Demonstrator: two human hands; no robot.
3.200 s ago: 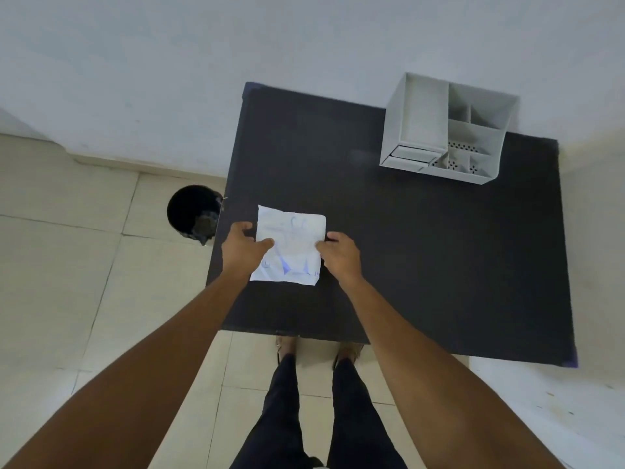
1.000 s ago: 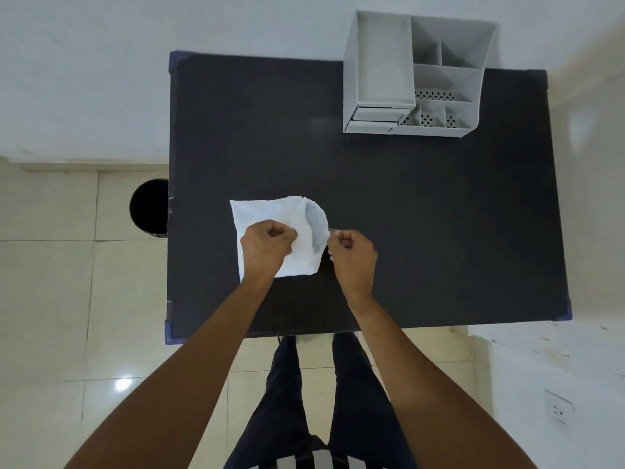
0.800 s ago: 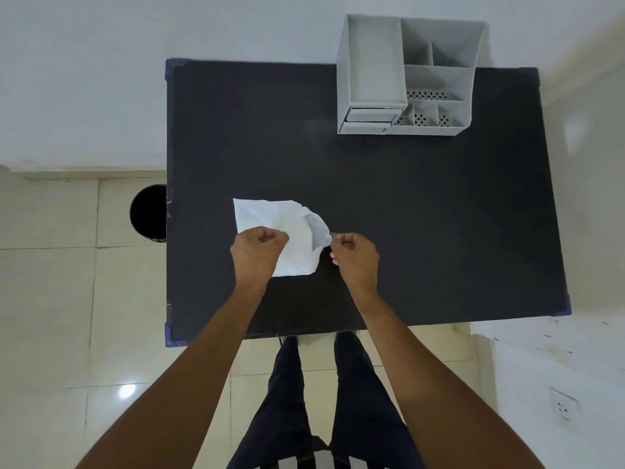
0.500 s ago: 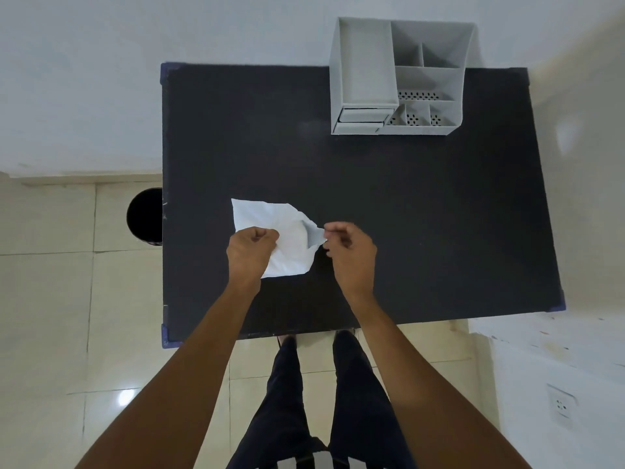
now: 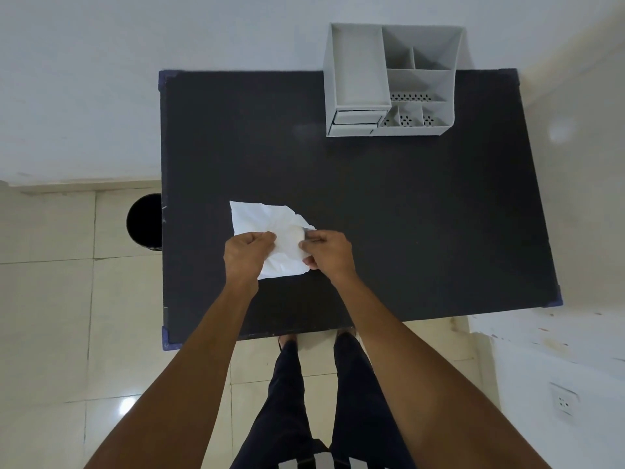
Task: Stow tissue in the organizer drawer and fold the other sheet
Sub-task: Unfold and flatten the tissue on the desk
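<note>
A white tissue (image 5: 267, 223) lies crumpled on the black table (image 5: 389, 214), toward its near left. My left hand (image 5: 247, 253) pinches the tissue's near left part. My right hand (image 5: 329, 250) pinches its right edge, which is folded over toward the middle. The grey organizer (image 5: 389, 79) stands at the far edge of the table, with two small shut drawers (image 5: 356, 121) at its lower left front. I cannot tell whether the tissue is one sheet or two.
A round black bin (image 5: 145, 221) stands on the tiled floor just left of the table. A white wall runs behind the table and a wall with a socket (image 5: 563, 402) is at the right. My legs are at the table's near edge.
My right hand has carried the tissue's right edge leftward over the middle, closer to my left hand. The sheet, flat 3.2 s ago, is now bunched.
</note>
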